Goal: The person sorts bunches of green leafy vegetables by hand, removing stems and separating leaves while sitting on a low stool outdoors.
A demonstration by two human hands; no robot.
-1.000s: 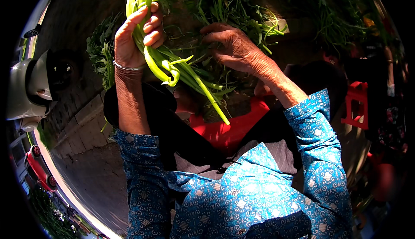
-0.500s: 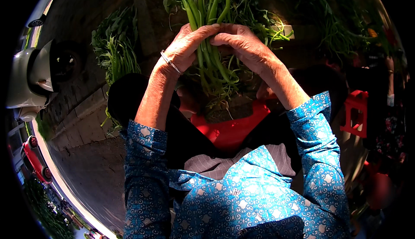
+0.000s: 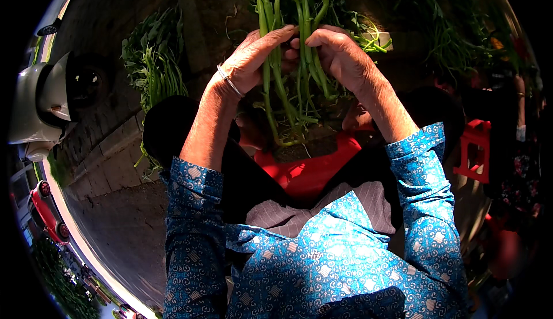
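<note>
Long green leafy vegetable stems are in both my hands, parted into two clusters above my lap. My left hand point(image 3: 252, 61), with a bracelet at its wrist, has its fingers wrapped round the left stems point(image 3: 268, 82), which hang down and curl at their lower ends. Close beside it, my right hand point(image 3: 347, 57) is closed on the right stems point(image 3: 304, 68), thumb and fingers pressed together. The fingertips of both hands nearly meet between the clusters. The leafy tops at the upper edge lie partly in shadow.
A bundle of greens point(image 3: 151, 59) lies on the left. More greens point(image 3: 452, 28) are heaped at the far right, beside pale cut stems point(image 3: 374, 41). Red plastic point(image 3: 302, 175) shows between my legs; a red stool point(image 3: 476, 152) stands right, near another person's arm point(image 3: 521, 106). A parked car point(image 3: 55, 103) is left.
The single bunch has been parted into two clusters with a gap between them. My right hand has shifted slightly right with its stems; the left has hardly moved.
</note>
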